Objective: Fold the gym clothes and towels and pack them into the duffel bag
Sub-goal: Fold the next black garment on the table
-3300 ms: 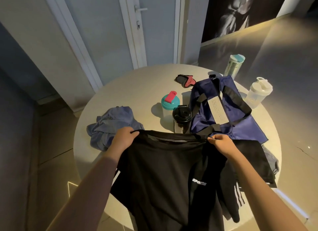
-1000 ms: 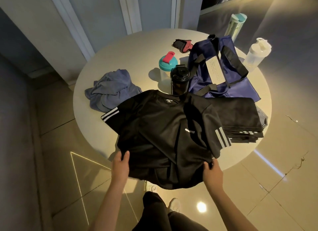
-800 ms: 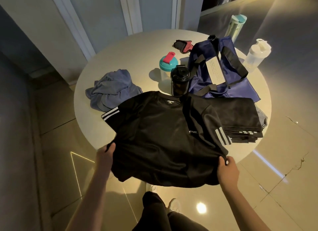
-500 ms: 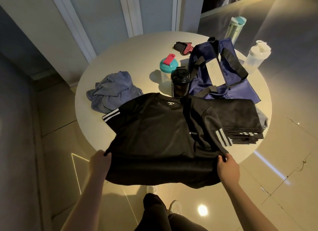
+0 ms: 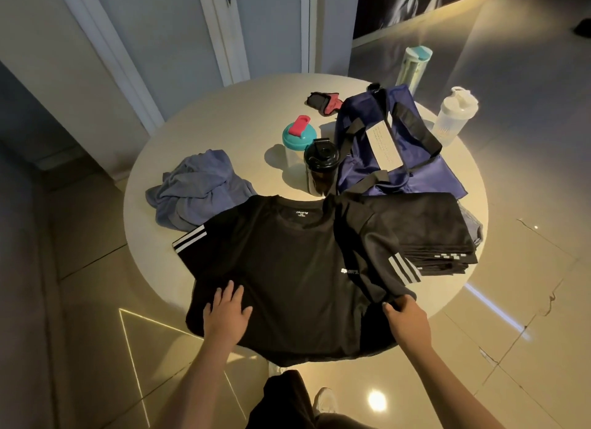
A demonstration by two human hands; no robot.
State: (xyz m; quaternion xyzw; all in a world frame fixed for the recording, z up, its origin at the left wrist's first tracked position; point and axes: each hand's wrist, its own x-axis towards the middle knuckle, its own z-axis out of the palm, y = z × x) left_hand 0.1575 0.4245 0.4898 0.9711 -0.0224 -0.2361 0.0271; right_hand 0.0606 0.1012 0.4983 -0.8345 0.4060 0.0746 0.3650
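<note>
The black shirt (image 5: 287, 262) is laid flat on the round surface (image 5: 224, 125), with its hem hung over the near edge. The left hand (image 5: 227, 312) is spread and pressed flat on the lower part. The folded-over sleeve side is pinched by the right hand (image 5: 406, 318). Past the right hand, folded black clothes (image 5: 425, 230) are stacked, with the blue duffel bag (image 5: 428, 185) behind them. A crumpled blue towel (image 5: 198, 195) is seen beyond the left hand.

Dim warm light, floor (image 5: 377, 400) glare, wide-angle edge distortion
</note>
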